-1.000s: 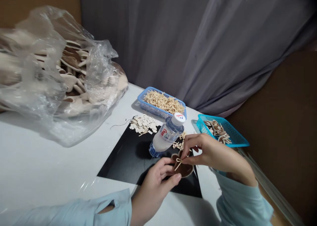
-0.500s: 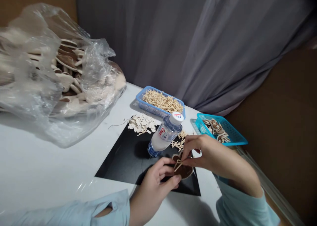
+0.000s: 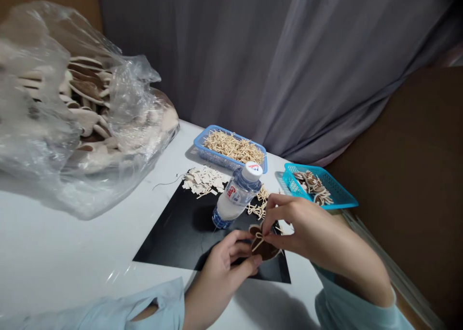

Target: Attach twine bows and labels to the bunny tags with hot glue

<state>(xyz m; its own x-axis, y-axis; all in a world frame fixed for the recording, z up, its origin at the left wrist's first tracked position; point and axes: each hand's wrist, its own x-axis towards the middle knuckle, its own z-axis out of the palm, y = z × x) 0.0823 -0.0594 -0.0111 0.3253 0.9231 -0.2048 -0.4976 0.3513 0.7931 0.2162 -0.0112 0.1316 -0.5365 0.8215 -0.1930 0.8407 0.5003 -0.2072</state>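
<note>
Between thumb and fingers, my left hand (image 3: 229, 262) grips a small brown, rounded fabric piece (image 3: 270, 251) with a pale edge. A thin cream cord bow (image 3: 258, 242) lies on its brown face. My right hand (image 3: 289, 219) pinches the bow with thumb and fingertips against the piece. Just beyond my hands stands a plastic bottle (image 3: 235, 199) with a white cap and whitish contents, on a black mat (image 3: 170, 238). Several loose cream bows (image 3: 257, 209) lie behind it, partly hidden by the bottle and my right hand.
A blue basket (image 3: 202, 149) of cream cord bows stands at the back. White paper bits (image 3: 204, 180) are heaped at the mat's far edge. At right sits a turquoise basket (image 3: 343, 197) with brown-and-cream pieces. A large clear plastic bag (image 3: 133, 93) of similar pieces fills the left.
The view has shifted slightly, so the things on the table appear a little further left. Both hands keep their hold on the brown piece and bow.
</note>
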